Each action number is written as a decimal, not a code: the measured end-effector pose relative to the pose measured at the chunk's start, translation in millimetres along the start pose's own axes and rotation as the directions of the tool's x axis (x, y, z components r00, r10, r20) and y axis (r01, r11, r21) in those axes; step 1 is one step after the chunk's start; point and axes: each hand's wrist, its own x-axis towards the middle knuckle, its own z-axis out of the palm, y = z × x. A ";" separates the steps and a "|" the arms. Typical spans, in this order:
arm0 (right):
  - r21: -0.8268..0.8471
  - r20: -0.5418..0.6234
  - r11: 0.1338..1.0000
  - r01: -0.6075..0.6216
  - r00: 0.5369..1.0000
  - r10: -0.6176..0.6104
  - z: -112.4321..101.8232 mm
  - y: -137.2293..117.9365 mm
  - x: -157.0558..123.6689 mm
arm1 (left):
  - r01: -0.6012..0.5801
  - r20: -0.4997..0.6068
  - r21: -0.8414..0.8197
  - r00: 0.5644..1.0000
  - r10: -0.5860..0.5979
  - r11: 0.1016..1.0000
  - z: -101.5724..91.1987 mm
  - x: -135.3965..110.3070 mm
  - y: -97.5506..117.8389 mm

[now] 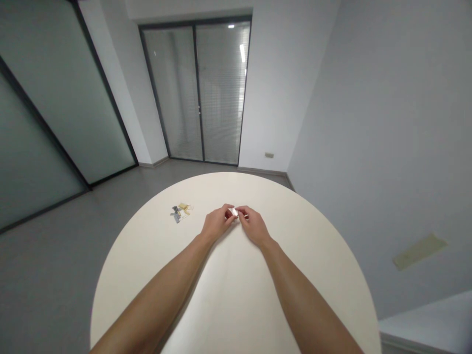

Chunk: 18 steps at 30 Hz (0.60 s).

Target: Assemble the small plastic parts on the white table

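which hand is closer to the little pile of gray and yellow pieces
Left. The left hand is to the right of the pile, with a gap between them; the right hand is farther right, beyond the left one.

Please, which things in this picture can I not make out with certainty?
Small white piece, head view: too small; left hand and right hand partly hide it.
Loose parts, head view: too small to identify or count surely, lying close together.
Round table, head view: near side cut off by the bottom edge.
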 end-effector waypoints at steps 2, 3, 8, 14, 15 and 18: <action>-0.003 -0.002 1.000 0.003 1.000 -0.003 0.0 0.8 0.0 | 0.005 0.007 0.001 1.000 -0.005 1.000 -0.3 0.1 -0.1; -0.004 -0.002 1.000 0.003 1.000 -0.003 0.0 1.2 0.0 | 0.004 0.011 -0.003 1.000 -0.004 1.000 -0.4 0.1 -0.1; -0.004 0.005 1.000 -0.003 1.000 0.003 -0.3 1.6 -0.3 | 0.026 0.018 -0.016 0.999 -0.026 1.000 -0.3 0.5 0.8; -0.020 0.009 1.000 -0.004 1.000 0.004 -1.0 -0.1 -0.9 | 0.043 0.023 -0.009 0.999 -0.042 0.999 0.3 1.2 0.8; -0.030 0.005 1.000 -0.001 1.000 0.001 -1.1 -0.2 -0.9 | 0.036 0.023 -0.010 0.999 -0.035 0.999 0.6 1.3 0.4; -0.067 -0.010 0.998 0.006 1.000 -0.007 -1.3 0.7 -0.6 | 0.021 0.026 -0.013 0.999 -0.021 1.000 1.9 1.6 -0.9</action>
